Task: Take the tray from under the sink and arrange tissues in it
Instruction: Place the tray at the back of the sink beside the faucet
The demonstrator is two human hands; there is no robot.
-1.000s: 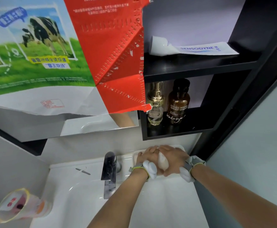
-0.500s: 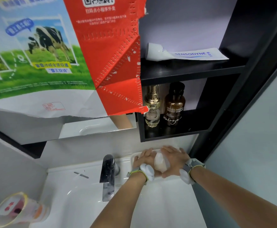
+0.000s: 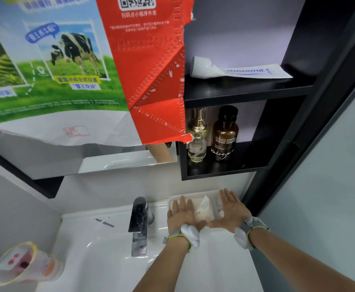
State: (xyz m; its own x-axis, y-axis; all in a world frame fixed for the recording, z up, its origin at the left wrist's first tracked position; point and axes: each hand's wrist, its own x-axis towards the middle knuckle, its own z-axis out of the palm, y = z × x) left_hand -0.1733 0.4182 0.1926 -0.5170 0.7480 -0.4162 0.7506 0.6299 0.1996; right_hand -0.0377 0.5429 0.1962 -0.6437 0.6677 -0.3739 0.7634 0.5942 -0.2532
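A pale shallow tray (image 3: pixel 193 196) sits on the white sink counter at the back right, below the black shelf. Small white tissue packs (image 3: pixel 204 208) lie inside it, between my hands. My left hand (image 3: pixel 180 212) lies flat over the tray's left part, fingers straight. My right hand (image 3: pixel 231 209) lies flat over the tray's right part, fingers straight and spread. Neither hand grips anything. Part of the tray's contents is hidden under my palms.
A chrome faucet (image 3: pixel 138 220) stands left of the tray above the white basin (image 3: pixel 113 262). A plastic cup (image 3: pixel 22 264) lies at the lower left. Two bottles (image 3: pixel 212 133) and a toothpaste tube (image 3: pixel 239 70) sit on the black shelves. A glass wall (image 3: pixel 330 186) closes the right side.
My hands were pressed together over a tissue pack in the tray. They have since spread apart and flattened, leaving the pack lying between them.
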